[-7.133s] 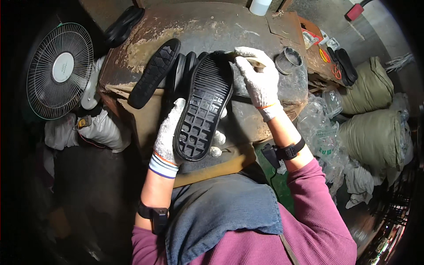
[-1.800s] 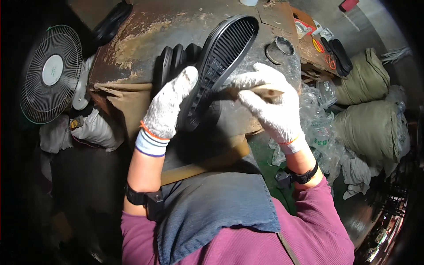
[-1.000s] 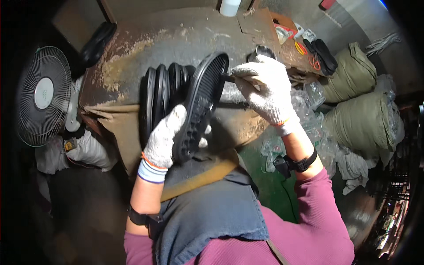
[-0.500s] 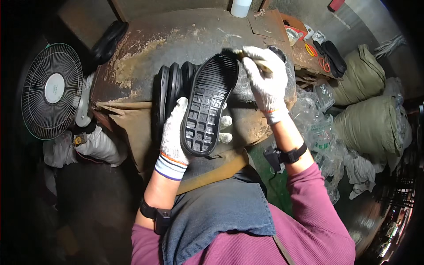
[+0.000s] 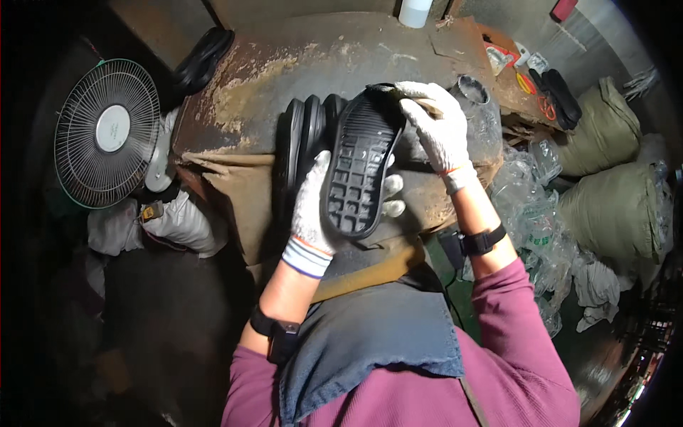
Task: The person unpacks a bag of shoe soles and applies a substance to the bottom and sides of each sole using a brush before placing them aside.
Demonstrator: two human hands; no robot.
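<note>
A black shoe sole (image 5: 359,167) stands tilted in my left hand (image 5: 311,210), its ribbed, gridded inner side toward me. The gloved thumb lies along its left edge, and fingertips show past the right edge. My right hand (image 5: 437,124), also in a white knit glove, is closed around a small brush (image 5: 431,111) at the toe end of the sole. Only a bit of the brush's handle and dark bristles shows; the rest is hidden by the glove. Just left of the held sole, several more black soles (image 5: 293,146) stand on edge side by side on the worn table.
An open round tin (image 5: 472,90) sits on the worn table (image 5: 320,67) beyond my right hand. A white container (image 5: 415,13) stands at the back. Left is a fan (image 5: 112,129); right are scissors (image 5: 525,83), clear plastic bags (image 5: 530,206) and green sacks (image 5: 612,206).
The whole view has shifted, so most things appear farther right. Relative to the sole, my right hand has moved left, over its toe end. The round tin now shows more fully.
</note>
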